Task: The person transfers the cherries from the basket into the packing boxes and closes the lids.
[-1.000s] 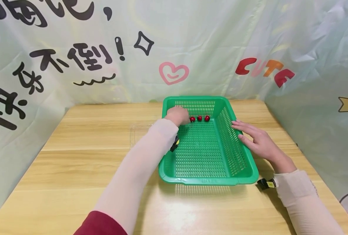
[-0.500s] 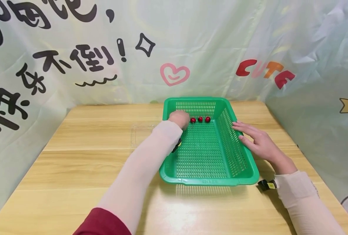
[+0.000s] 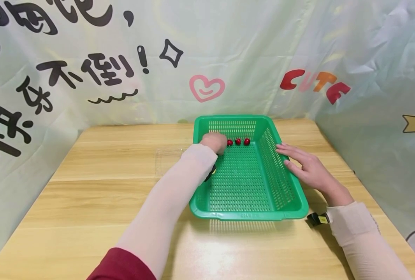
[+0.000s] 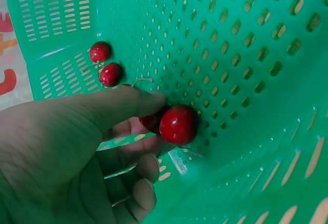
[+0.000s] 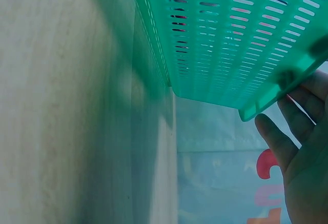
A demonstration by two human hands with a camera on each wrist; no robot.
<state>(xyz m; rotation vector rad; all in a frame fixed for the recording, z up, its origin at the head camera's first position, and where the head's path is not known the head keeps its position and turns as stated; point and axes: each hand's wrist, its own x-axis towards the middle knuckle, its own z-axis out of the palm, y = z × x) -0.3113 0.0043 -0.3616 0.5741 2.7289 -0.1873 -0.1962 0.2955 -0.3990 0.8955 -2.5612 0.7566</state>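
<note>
A: Start at the left. What's on the worktop [image 3: 71,186]?

B: A clear container [image 3: 165,160], left of centre and partly behind the left sleeve [image 3: 158,206]. It stands just beside the green basket [image 3: 249,215], perhaps for easy reach.

A: And the left hand [image 3: 214,143]?

B: A little above centre, inside the basket's far left corner. The head view hides its fingertips, but the left wrist view shows thumb and fingers nearly closed, pinching what looks like a dark cherry [image 4: 150,123]. Fingertips probably suit something so small and round.

A: Is the brighter cherry [image 4: 179,125] held too?

B: It's right against the fingertips; I can't tell.

A: Moving right?

B: Three more cherries [image 3: 238,141] in a row along the basket's far wall, upper middle of the frame. The row looks deliberate, with that wall as its guide.

A: Then the right hand [image 3: 307,167]?

B: Right of centre, fingers nearly straight, resting on the basket's right rim without gripping it. I'd judge that's to steady so light a basket.
</note>
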